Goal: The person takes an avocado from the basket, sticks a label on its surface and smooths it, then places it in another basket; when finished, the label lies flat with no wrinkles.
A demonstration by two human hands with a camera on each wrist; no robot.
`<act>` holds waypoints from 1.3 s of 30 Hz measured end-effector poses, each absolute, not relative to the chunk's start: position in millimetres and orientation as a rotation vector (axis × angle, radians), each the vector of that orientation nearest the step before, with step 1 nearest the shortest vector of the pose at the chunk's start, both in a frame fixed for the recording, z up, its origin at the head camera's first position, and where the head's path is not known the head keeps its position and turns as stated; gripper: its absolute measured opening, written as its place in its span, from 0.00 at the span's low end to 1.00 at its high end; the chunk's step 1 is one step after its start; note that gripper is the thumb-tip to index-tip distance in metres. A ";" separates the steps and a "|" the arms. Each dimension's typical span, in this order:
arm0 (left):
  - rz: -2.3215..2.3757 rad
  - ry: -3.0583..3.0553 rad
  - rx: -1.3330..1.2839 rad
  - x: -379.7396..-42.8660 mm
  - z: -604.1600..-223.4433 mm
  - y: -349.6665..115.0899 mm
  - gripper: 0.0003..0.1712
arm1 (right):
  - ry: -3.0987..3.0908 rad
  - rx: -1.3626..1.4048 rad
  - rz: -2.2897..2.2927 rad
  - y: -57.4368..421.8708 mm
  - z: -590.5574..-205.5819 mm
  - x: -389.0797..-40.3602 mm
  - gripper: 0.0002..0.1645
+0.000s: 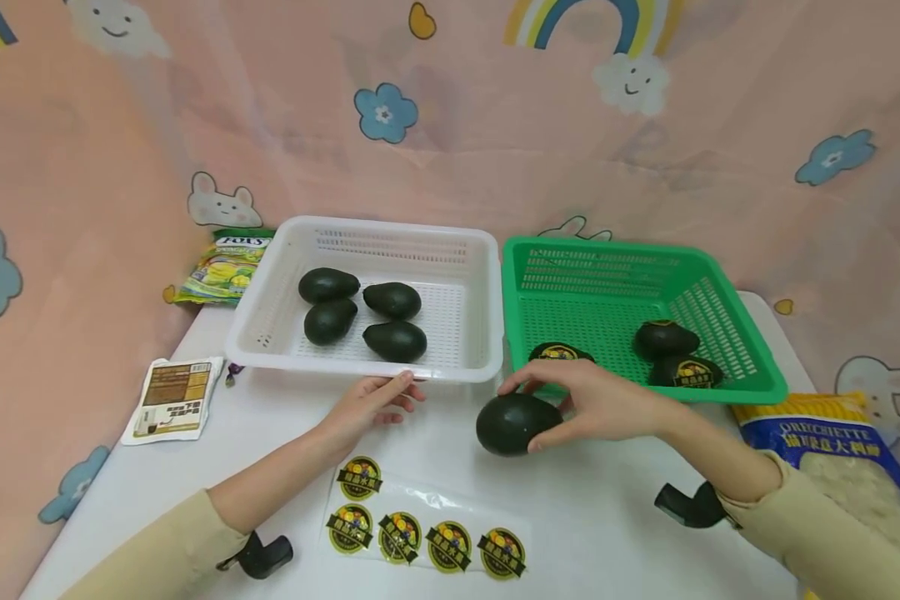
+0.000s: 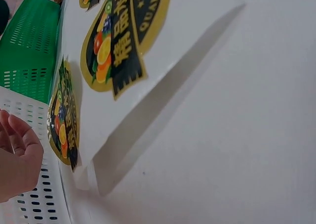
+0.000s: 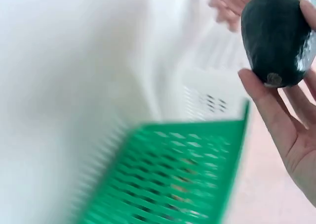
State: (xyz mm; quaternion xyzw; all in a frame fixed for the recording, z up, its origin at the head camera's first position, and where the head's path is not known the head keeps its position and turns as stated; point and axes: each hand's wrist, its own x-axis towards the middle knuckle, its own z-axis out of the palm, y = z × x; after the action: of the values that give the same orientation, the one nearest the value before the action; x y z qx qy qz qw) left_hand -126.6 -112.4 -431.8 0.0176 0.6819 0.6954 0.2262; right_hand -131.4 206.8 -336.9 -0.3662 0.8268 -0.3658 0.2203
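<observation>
My right hand (image 1: 607, 402) grips a dark green avocado (image 1: 516, 424) above the table, in front of the gap between two baskets. The right wrist view shows that avocado (image 3: 274, 36) held between thumb and fingers, with no sticker on the side facing me. My left hand (image 1: 371, 408) is by the front rim of the white basket (image 1: 360, 367), fingers loosely bent and holding nothing; whether the thumb touches the rim I cannot tell. Several avocados (image 1: 394, 342) lie in that basket. Below the hands lies a clear sheet of round black-and-gold fruit stickers (image 1: 400, 537).
A green basket (image 1: 637, 250) holds three avocados, at least two bearing stickers (image 1: 693, 373). A pasta bag (image 1: 847, 467) lies at the right. On the left are a green snack bag (image 1: 228, 267) and a white-and-brown packet (image 1: 172, 400). A printed pink cloth (image 1: 465, 167) hangs behind.
</observation>
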 end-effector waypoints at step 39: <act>0.890 2.596 1.042 -87.9 -451.7 -183.1 0.30 | 2.573 -1.064 -0.849 196.6 -412.6 -105.5 0.44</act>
State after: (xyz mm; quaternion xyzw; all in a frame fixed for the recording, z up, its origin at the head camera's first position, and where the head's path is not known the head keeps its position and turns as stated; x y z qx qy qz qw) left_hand -87.9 -183.1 -451.7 0.3530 0.8797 0.3014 0.1030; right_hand -105.5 196.6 -412.6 -0.3631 0.8780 -0.2897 0.1153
